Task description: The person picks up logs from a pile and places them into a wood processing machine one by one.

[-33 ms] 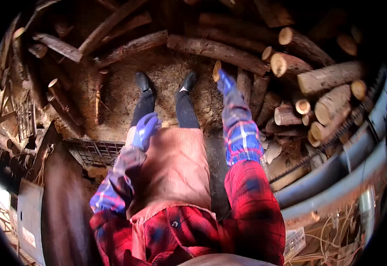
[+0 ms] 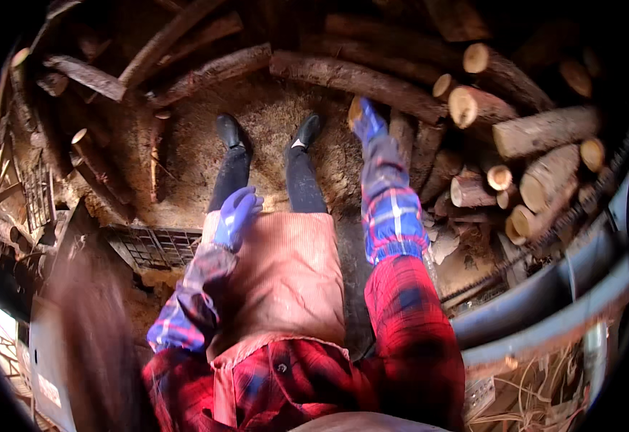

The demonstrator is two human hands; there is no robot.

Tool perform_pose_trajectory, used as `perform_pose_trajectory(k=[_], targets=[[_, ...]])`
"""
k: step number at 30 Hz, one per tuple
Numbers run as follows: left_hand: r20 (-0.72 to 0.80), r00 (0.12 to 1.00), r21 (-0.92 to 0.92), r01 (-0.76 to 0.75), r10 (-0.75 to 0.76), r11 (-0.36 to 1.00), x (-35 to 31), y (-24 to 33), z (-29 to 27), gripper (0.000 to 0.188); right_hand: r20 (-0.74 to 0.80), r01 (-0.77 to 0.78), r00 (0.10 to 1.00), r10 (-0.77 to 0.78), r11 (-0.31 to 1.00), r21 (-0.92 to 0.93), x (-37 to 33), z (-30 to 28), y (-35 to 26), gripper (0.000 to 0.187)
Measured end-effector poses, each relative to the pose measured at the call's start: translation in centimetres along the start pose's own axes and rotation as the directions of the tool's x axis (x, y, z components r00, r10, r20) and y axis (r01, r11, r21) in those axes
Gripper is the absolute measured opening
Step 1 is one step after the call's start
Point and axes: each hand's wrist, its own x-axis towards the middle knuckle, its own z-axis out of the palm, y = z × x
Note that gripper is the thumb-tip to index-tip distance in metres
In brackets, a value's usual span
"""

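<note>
My right hand (image 2: 372,128), in a purple-blue glove, reaches forward at the end of the stretched right arm. Its fingers are closed over the pale cut end of a log (image 2: 355,113), and the glove hides part of that end. Behind them lies a long dark log (image 2: 350,78) with bark on it. Above the lap hangs my left hand (image 2: 235,214), gloved in purple. Its fingers are apart and slightly bent, with nothing in them. The pink striped apron (image 2: 286,270) is right beside it.
Cut logs (image 2: 545,173) are piled at the right, and more timber (image 2: 214,75) lies at the far left. A grey metal trough (image 2: 523,309) with a dark chain runs along the right. At the left stand a metal grate (image 2: 156,245) and a blurred brown part (image 2: 98,324).
My right hand has moved slightly forward and left, onto the log's cut end. My left hand has barely moved. The brown part at the left has shifted.
</note>
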Motion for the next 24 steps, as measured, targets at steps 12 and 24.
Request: perform_pose_trajectory(k=[12,24], targets=[[0.006,0.991,-0.004,-0.136,0.136,0.991,9.5,-1.0,0.6,0.042,-0.355,0.403,0.915,-0.193,0.397,0.824,15.6,7.3,-1.2,0.076],[0.592,0.589,0.242,-0.78,0.55,0.577,-5.3,21.4,11.5,0.069,-0.078,0.609,0.74,-0.668,0.617,0.498,-27.3,7.9,-9.7,0.074]])
